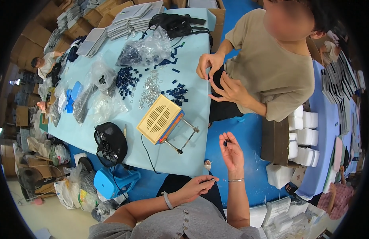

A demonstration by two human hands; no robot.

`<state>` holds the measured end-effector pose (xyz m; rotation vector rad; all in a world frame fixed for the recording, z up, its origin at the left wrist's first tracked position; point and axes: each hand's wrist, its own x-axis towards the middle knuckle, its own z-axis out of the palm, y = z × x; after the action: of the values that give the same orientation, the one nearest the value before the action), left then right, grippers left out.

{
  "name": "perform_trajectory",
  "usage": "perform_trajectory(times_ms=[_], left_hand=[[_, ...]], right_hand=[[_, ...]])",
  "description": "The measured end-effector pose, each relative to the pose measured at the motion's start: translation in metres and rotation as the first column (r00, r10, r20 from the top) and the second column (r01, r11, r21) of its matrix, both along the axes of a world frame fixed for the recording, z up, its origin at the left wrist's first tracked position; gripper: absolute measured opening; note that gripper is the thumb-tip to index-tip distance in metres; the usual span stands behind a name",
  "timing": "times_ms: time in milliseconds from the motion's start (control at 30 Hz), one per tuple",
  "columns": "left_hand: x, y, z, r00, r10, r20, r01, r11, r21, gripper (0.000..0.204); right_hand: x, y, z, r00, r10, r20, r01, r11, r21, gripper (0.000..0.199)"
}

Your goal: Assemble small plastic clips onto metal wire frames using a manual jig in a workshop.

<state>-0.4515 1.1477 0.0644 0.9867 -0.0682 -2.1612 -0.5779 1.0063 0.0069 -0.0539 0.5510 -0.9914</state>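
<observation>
My left hand (pixel 194 189) is closed in a pinch just past the near edge of the table. A tiny dark piece with a light glint (pixel 213 180) shows at its fingertips, too small to name. My right hand (pixel 233 156), palm up, is raised further right. Between its thumb and fingers sits a small black piece (pixel 226 142), whose kind I cannot make out. The two hands are apart, both off the table. Across the corner, a co-worker's hands (pixel 218 77) hold a small dark piece.
On the light-blue table (pixel 184 159) stands a beige slotted box (pixel 160 118) with a metal frame and a cord. Behind it lie metal rings (pixel 150 89), navy pieces (pixel 126 81) and plastic bags (pixel 146 49). A black mesh bag (pixel 110 144) and blue stool (pixel 116 182) are left.
</observation>
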Motion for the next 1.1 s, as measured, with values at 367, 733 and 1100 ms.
perform_trajectory(times_ms=[367,733,1100], left_hand=[[0.001,0.003,0.0,1.0,-0.004,-0.001,0.004,1.0,0.002,0.028],[0.004,-0.003,0.006,1.0,0.007,0.021,-0.006,1.0,-0.031,0.029],[0.015,-0.003,0.006,0.993,0.122,0.007,-0.121,0.991,-0.064,0.019]], right_hand=[[0.002,0.003,0.0,1.0,0.013,0.005,-0.013,1.0,-0.02,0.033],[0.05,-0.012,0.049,0.939,0.237,-0.248,-0.287,0.938,-0.193,0.028],[0.04,-0.012,0.053,0.942,0.141,-0.305,-0.205,0.961,-0.186,0.015]])
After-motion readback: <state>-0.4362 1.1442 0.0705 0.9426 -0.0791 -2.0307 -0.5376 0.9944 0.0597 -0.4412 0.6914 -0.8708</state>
